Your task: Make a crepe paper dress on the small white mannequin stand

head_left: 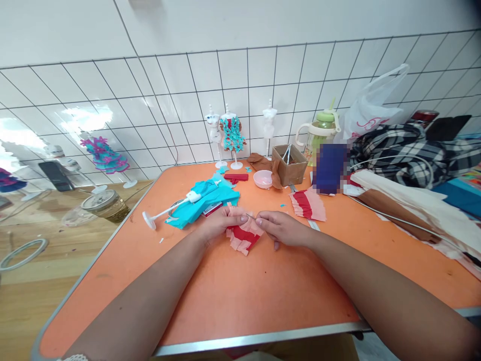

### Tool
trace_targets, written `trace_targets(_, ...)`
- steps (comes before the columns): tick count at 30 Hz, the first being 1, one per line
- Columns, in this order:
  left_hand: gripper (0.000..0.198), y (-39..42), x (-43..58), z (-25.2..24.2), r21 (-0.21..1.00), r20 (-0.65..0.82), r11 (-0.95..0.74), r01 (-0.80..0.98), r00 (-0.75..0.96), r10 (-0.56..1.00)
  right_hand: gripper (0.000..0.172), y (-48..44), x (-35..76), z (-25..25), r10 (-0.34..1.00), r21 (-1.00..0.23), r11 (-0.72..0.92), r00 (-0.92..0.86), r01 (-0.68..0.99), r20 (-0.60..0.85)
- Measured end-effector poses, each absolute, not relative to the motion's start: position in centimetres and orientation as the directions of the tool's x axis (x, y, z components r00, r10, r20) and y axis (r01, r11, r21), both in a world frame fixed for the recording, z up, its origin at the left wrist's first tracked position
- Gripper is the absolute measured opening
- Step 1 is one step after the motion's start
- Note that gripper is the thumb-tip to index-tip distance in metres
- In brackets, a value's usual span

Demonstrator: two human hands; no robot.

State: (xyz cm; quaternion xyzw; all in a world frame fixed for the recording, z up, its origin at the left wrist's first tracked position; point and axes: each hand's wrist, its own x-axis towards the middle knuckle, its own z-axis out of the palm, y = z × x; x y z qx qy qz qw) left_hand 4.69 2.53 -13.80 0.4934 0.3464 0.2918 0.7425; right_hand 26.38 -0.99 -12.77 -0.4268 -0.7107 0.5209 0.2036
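My left hand (225, 220) pinches a ruffled pink piece of paper or fabric with a red band (242, 238), which hangs below the fingers above the orange table. My right hand (280, 228) is closed around a thin pointed tool (251, 217). Its tip meets the piece by my left thumb; whether it is a needle or tweezers, I cannot tell. A similar pink and red piece (308, 204) lies to the right. Behind my left hand, a small white dress form (193, 196) rests on its side across turquoise sheets (184, 214).
Small dress forms stand by the tiled wall, one in a turquoise ruffled dress (232, 133). Beside a pink bowl (263, 179) is a cardboard box (289, 164) with tools. A drink jug (323, 133), plaid cloth (398, 153) and a white cable (406, 225) occupy the right.
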Motion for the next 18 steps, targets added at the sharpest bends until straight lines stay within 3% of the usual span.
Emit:
trace_targets(11,0.032,2.13,4.83,-13.18,0.957,-0.260,0.279,0.077,0.654,0.710,0.036,-1.03,26.24,-12.90,0.805,-0.914,0.115,-0.576,0.389,-0.144)
trace_targets(18,0.033,2.14,4.95,-13.77,0.939,-0.267,0.344,-0.006,0.618,0.740,0.038,-0.92,26.38,-12.93,0.809,-0.910,0.123,-0.571,0.396,-0.139)
